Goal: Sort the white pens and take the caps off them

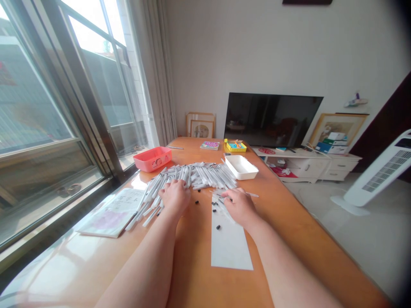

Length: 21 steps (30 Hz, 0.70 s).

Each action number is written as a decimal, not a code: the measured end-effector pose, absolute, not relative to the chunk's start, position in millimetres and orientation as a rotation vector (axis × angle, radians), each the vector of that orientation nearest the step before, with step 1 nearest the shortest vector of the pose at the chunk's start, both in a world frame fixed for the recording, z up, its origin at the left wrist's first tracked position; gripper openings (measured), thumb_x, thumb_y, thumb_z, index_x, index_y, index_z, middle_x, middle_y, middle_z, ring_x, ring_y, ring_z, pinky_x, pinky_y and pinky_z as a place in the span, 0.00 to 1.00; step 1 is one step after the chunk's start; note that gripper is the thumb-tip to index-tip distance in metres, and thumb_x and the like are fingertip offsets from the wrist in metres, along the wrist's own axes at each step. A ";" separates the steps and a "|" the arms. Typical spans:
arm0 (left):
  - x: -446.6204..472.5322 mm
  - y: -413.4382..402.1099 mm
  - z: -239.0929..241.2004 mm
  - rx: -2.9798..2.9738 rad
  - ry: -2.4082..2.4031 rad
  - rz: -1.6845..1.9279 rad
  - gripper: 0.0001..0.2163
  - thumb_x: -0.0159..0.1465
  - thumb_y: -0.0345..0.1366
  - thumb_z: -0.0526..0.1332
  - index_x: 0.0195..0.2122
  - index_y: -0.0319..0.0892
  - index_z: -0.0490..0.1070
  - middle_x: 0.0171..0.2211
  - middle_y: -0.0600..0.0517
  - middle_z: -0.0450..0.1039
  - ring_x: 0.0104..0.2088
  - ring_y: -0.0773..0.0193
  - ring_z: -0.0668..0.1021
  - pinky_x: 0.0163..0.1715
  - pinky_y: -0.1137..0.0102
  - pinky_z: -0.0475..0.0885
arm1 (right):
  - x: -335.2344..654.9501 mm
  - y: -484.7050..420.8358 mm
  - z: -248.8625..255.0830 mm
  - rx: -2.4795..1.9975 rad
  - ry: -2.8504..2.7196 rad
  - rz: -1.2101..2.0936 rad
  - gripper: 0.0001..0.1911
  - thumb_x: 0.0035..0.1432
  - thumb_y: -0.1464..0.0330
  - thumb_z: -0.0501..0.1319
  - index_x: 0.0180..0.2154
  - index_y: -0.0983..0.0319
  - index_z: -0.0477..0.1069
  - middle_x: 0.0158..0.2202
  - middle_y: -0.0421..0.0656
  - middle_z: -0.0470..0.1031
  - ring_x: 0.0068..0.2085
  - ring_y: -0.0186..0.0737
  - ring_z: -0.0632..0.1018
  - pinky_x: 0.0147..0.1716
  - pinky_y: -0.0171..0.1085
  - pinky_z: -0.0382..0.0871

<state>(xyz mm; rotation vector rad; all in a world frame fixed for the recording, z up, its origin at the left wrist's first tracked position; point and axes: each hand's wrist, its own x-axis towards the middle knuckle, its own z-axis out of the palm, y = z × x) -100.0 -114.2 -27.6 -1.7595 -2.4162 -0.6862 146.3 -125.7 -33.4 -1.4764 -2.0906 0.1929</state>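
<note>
A wide heap of slim whitish pens (pixel 213 174) lies across the middle of the table. My left hand (pixel 176 196) rests at the heap's near left side, its fingers curled down among the pens; what they grip is hidden. Over the far end of a white sheet of paper (pixel 229 250) is my right hand (pixel 240 205), fingers bent together around something I cannot make out. A thin pale stick (pixel 253 195) pokes out beyond that hand. Small black caps (pixel 218 227) are scattered on the paper, and another black piece (pixel 197 202) sits on the wood between my hands.
Behind the heap stand a pink bin (pixel 153 160) at left and a white tray (pixel 241 167) at right. A booklet (pixel 112 212) lies by the window side. Farther back are a colourful book (pixel 209 146) and a yellow box (pixel 236 147). The wooden table (pixel 192 256) ends at right.
</note>
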 end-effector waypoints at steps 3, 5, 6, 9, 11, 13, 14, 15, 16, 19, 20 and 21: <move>-95.3 -114.9 -28.6 -1.805 -2.384 -0.677 0.13 0.63 0.38 0.54 0.43 0.51 0.77 0.46 0.47 0.76 0.50 0.45 0.72 0.49 0.50 0.62 | 157.2 -116.4 -38.4 -1.671 -2.024 0.121 0.18 0.60 0.69 0.57 0.51 0.54 0.76 0.51 0.42 0.79 0.56 0.48 0.72 0.51 0.43 0.62; -92.0 -115.4 -29.7 -1.832 -2.373 -0.666 0.13 0.64 0.36 0.54 0.42 0.51 0.78 0.47 0.47 0.75 0.50 0.47 0.72 0.49 0.52 0.62 | 161.8 -112.6 -42.3 -1.734 -2.043 0.109 0.19 0.61 0.68 0.56 0.53 0.53 0.75 0.56 0.42 0.76 0.58 0.49 0.71 0.53 0.45 0.60; -90.4 -115.7 -30.1 -1.842 -2.371 -0.658 0.13 0.63 0.35 0.53 0.41 0.51 0.78 0.47 0.47 0.75 0.50 0.48 0.72 0.49 0.52 0.62 | 162.7 -111.7 -44.0 -1.742 -2.059 0.104 0.20 0.61 0.68 0.56 0.53 0.53 0.75 0.58 0.41 0.75 0.59 0.49 0.70 0.54 0.46 0.60; -86.4 -117.1 -30.6 -1.879 -2.356 -0.630 0.15 0.62 0.30 0.53 0.41 0.50 0.78 0.48 0.46 0.74 0.49 0.50 0.73 0.49 0.54 0.62 | 161.3 -111.9 -46.4 -1.740 -2.110 0.096 0.19 0.61 0.66 0.55 0.51 0.51 0.76 0.59 0.40 0.74 0.59 0.49 0.71 0.54 0.46 0.59; -84.5 -118.2 -29.9 -1.901 -2.351 -0.620 0.15 0.62 0.29 0.53 0.40 0.49 0.78 0.48 0.46 0.74 0.49 0.51 0.73 0.50 0.55 0.62 | 158.6 -113.7 -46.0 -1.742 -2.139 0.092 0.18 0.61 0.66 0.56 0.50 0.51 0.77 0.57 0.40 0.76 0.57 0.50 0.72 0.53 0.45 0.60; -83.2 -119.3 -28.4 -1.910 -2.354 -0.623 0.14 0.62 0.30 0.53 0.40 0.49 0.78 0.47 0.46 0.74 0.49 0.51 0.73 0.50 0.55 0.63 | 156.2 -116.0 -44.9 -1.740 -2.153 0.089 0.18 0.61 0.66 0.56 0.49 0.51 0.78 0.54 0.40 0.77 0.55 0.50 0.73 0.51 0.45 0.61; -82.7 -119.8 -27.4 -1.911 -2.356 -0.627 0.14 0.62 0.31 0.53 0.40 0.49 0.78 0.48 0.46 0.74 0.49 0.51 0.74 0.50 0.55 0.63 | 155.3 -117.0 -44.3 -1.736 -2.151 0.093 0.18 0.61 0.66 0.56 0.48 0.51 0.78 0.53 0.40 0.78 0.54 0.49 0.74 0.50 0.44 0.61; -82.4 -120.3 -26.3 -1.913 -2.359 -0.631 0.14 0.63 0.31 0.53 0.40 0.49 0.78 0.48 0.47 0.74 0.49 0.51 0.74 0.50 0.55 0.63 | 154.7 -117.9 -43.7 -1.729 -2.146 0.101 0.17 0.61 0.66 0.56 0.48 0.51 0.79 0.52 0.40 0.79 0.54 0.49 0.74 0.50 0.44 0.61; -82.1 -120.7 -25.1 -1.915 -2.363 -0.637 0.13 0.63 0.33 0.54 0.41 0.50 0.78 0.48 0.47 0.74 0.49 0.51 0.74 0.50 0.55 0.63 | 154.3 -118.5 -43.0 -1.717 -2.144 0.117 0.17 0.60 0.66 0.56 0.47 0.50 0.79 0.51 0.39 0.79 0.53 0.48 0.74 0.50 0.43 0.61; -82.0 -121.8 -21.2 -1.913 -2.382 -0.674 0.13 0.63 0.35 0.54 0.42 0.50 0.78 0.48 0.47 0.75 0.50 0.50 0.74 0.51 0.55 0.63 | 155.5 -118.5 -40.1 -1.692 -2.128 0.160 0.15 0.60 0.67 0.57 0.43 0.51 0.80 0.48 0.39 0.80 0.51 0.46 0.75 0.49 0.40 0.62; -82.3 -122.0 -19.9 -1.909 -2.390 -0.694 0.13 0.63 0.34 0.55 0.42 0.50 0.78 0.49 0.47 0.75 0.51 0.50 0.73 0.51 0.55 0.63 | 156.8 -117.6 -39.1 -1.704 -2.108 0.159 0.16 0.60 0.68 0.56 0.43 0.51 0.80 0.48 0.39 0.80 0.50 0.46 0.75 0.49 0.40 0.62; -82.6 -122.2 -18.7 -1.901 -2.398 -0.716 0.13 0.63 0.34 0.54 0.43 0.50 0.78 0.49 0.47 0.75 0.52 0.50 0.73 0.52 0.55 0.63 | 158.6 -116.3 -38.0 -1.729 -2.079 0.149 0.16 0.60 0.68 0.56 0.44 0.51 0.80 0.48 0.40 0.80 0.51 0.46 0.74 0.49 0.40 0.62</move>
